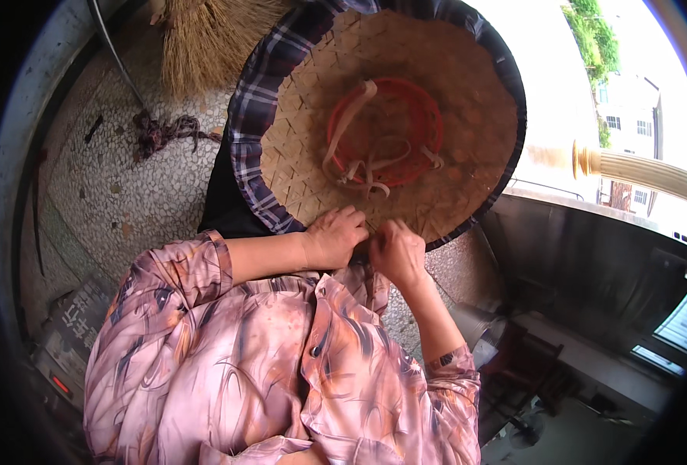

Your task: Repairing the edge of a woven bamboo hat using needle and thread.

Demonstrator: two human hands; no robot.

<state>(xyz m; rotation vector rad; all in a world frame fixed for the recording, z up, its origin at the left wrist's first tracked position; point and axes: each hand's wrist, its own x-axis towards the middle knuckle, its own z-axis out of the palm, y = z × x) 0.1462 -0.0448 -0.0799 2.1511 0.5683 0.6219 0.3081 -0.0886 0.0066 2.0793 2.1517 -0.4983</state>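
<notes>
A wide woven bamboo hat [305, 101] lies with its inner side up over my lap. Dark plaid cloth [252, 116] wraps its rim. Inside it is a red plastic ring [439, 124] with pale cloth ties [373, 164] looped across it. My left hand [336, 236] rests on the near rim, its fingers curled around the edge. Close beside it, my right hand [398, 252] is closed with the fingertips pinched at the same stretch of rim. What lies between the fingertips is too small to make out.
A straw broom [204, 43] is at the far left on the speckled floor [111, 186]. Near it, dark rags [161, 132] hang from a thin metal rod [115, 54]. A printed box [72, 333] sits at lower left. On the right are a dark low wall [576, 248] and a pale baluster [645, 170].
</notes>
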